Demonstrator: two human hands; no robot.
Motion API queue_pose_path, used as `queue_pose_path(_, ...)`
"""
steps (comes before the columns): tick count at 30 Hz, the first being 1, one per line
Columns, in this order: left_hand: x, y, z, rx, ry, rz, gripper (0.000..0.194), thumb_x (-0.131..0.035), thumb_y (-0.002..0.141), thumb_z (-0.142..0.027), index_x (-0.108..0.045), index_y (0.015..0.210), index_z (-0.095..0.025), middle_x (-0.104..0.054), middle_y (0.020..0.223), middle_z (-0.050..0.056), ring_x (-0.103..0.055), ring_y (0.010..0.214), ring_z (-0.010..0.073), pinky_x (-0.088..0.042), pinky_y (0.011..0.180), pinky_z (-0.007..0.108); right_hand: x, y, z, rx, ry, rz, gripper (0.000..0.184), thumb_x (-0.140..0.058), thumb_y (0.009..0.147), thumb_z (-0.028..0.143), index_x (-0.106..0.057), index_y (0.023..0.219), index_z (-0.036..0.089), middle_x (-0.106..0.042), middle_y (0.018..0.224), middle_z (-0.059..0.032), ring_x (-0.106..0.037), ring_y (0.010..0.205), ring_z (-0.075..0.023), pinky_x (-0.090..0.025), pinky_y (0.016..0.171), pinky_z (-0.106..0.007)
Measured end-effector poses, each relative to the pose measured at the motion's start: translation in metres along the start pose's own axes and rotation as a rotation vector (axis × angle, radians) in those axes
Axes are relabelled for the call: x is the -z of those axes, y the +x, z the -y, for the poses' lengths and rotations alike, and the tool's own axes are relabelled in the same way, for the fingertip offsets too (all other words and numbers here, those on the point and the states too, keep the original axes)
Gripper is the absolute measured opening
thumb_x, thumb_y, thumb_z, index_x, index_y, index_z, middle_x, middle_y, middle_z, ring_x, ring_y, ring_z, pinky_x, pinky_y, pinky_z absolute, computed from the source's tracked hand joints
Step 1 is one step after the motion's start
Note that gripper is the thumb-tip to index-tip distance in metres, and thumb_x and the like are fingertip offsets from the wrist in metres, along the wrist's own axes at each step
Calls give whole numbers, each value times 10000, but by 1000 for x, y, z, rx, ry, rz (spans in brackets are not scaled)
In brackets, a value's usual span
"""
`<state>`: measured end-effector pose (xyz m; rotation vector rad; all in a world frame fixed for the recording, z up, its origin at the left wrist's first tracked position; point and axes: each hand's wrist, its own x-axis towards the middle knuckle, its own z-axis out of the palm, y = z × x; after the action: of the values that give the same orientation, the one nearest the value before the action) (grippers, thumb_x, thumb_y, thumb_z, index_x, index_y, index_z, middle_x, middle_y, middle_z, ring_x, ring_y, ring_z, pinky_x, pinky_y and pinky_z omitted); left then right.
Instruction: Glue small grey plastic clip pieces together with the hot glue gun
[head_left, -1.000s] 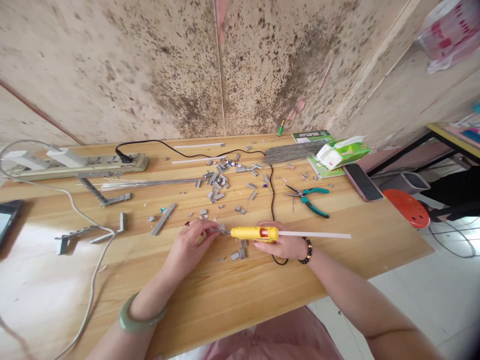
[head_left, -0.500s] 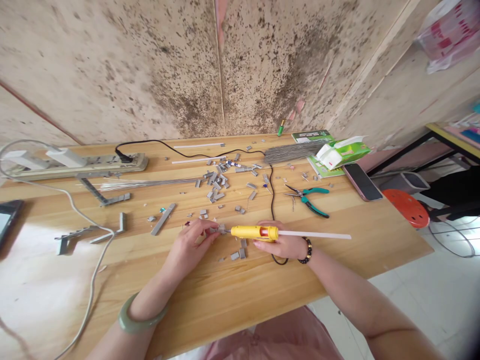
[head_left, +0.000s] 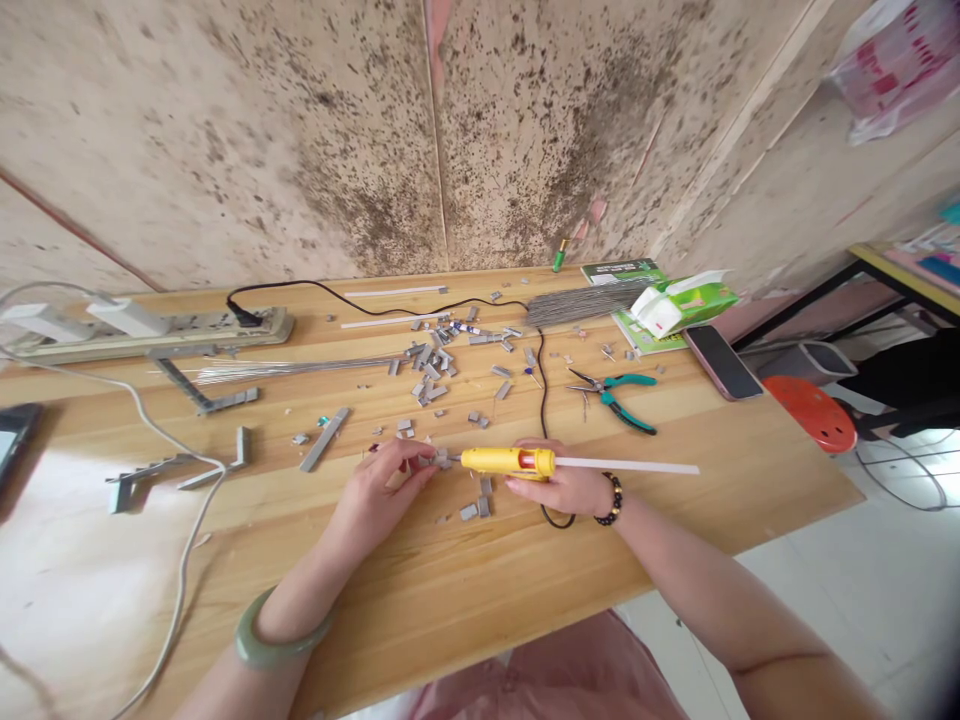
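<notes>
My right hand [head_left: 559,488] is wrapped round a yellow hot glue gun [head_left: 499,461], and a long white glue stick [head_left: 637,466] sticks out of its back end. The gun points left, its nozzle close to a small grey piece [head_left: 441,458]. That piece sits between the thumb and fingers of my left hand [head_left: 386,485]; its exact shape is partly hidden by the fingertips, and I cannot tell whether the nozzle touches it. Just below the gun lie several small grey blocks [head_left: 484,505]. A black cord [head_left: 543,400] runs down behind my right hand.
Teal-handled pliers [head_left: 626,400] lie right of centre. Loose grey pieces [head_left: 431,370] are heaped mid-table, beside thin wires [head_left: 315,366]. A power strip [head_left: 270,325], a white cable [head_left: 187,560] and joined grey parts [head_left: 214,400] occupy the left; a phone [head_left: 724,362] and tissue pack [head_left: 686,303] the right.
Both hands, the glue gun and the grey piece keep practically the same place. The whole view has shifted very slightly.
</notes>
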<state>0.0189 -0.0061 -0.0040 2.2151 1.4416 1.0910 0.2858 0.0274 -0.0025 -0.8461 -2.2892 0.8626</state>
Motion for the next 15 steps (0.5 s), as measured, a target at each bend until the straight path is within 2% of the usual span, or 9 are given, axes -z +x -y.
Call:
queue_pose_path(7, 0, -1, 2, 49, -27, 7, 103, -609, 843, -261, -624, 936, -219, -663, 780, -8, -608, 659, 124, -499, 667, 255, -2, -2, -4, -2, -25, -6, 186, -530, 881, 356, -575, 770, 214, -632, 747, -25, -604, 750, -173, -518, 732, -273)
queue_pose_path(15, -1, 0, 5, 175, -138, -18, 157, -635, 814, -319, -638, 924, -207, -658, 714, -4, -604, 625, 132, -512, 627, 258, 1, 0, 1, -13, -17, -7, 192, -542, 867, 345, -567, 730, 213, -619, 758, -23, -609, 792, -179, -511, 774, -283)
